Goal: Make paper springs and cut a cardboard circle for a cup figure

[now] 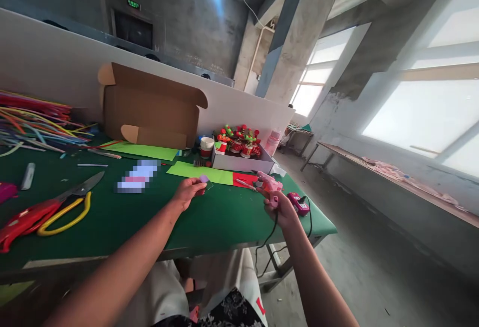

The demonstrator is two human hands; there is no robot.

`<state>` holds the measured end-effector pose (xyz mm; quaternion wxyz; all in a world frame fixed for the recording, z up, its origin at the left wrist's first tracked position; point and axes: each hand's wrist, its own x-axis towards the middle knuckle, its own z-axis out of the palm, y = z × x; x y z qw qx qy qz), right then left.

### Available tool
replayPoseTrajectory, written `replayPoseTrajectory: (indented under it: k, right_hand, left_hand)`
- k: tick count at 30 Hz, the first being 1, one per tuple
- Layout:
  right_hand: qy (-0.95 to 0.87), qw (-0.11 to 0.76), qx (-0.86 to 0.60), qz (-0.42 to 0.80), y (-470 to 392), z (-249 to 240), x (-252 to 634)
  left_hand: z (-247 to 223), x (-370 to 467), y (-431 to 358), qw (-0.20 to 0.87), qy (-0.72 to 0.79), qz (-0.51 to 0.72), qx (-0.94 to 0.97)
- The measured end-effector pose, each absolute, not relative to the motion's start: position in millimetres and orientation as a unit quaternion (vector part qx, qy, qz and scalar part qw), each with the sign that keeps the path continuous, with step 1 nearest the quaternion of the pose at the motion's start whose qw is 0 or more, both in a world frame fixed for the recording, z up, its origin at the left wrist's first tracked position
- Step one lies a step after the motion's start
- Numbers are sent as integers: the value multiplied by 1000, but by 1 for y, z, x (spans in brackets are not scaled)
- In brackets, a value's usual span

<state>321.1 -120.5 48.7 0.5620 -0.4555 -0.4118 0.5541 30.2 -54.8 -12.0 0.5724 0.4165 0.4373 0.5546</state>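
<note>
1. Far L: shows heap of thin multicol. strips (35, 122) on green tabletop (123, 229); nearer, shows whitish tube (28, 176) & magenta item (6, 192) cut off by frame edge.
2. Also L: has scissors (42, 213) w/ red & yellow handles, lying flat w/ blades aimed away & to R.
3. L-ctr: has brown cardboard box (149, 107) standing open by white partition (239, 98), w/ green sheet (142, 151) at its foot. Nearer, shows pixelated patch (138, 176); can't make out.
4. Ctr: w/ L hand (189, 192), pinching small purple piece (203, 179) btwn thumb & fingers, over tabletop; shows small clear square (210, 185) right at it, can't tell if joined.
5. Behind hands: has red/white cups (206, 147), then white carton (243, 163) full of red & green figures (245, 142); in front, has green strip (198, 171) meeting red strip (243, 179).
6. R-ctr: w/ R hand (280, 209), gripping pink tool (270, 183), prob. glue gun, fingers closed round handle; shows dark cord (267, 239) hanging below. Sits apart from purple piece, to its R.
7. R end: has magenta block (298, 204) w/ cord, just beside R hand.
8. Far R: shows bench (348, 160) w/ pink cloth (404, 174).
</note>
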Motion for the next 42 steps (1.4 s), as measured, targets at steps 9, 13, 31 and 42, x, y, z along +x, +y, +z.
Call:
replayPoseTrajectory:
  k: [9, 13, 31, 42]
  right_hand:
    - [-618, 444, -514, 396, -142, 46, 282]
    - [-677, 391, -538, 317, -144, 33, 276]
    - [-736, 372, -535, 184, -149, 25, 242]
    - [-745, 340, -551, 162, -147, 25, 235]
  left_hand:
    - [-13, 31, -57, 604, 428, 478, 472]
    - [-15, 31, -54, 603, 430, 459, 491]
    - [-13, 31, -55, 585, 437, 439, 524]
    - [-16, 31, -53, 577, 435, 439, 535]
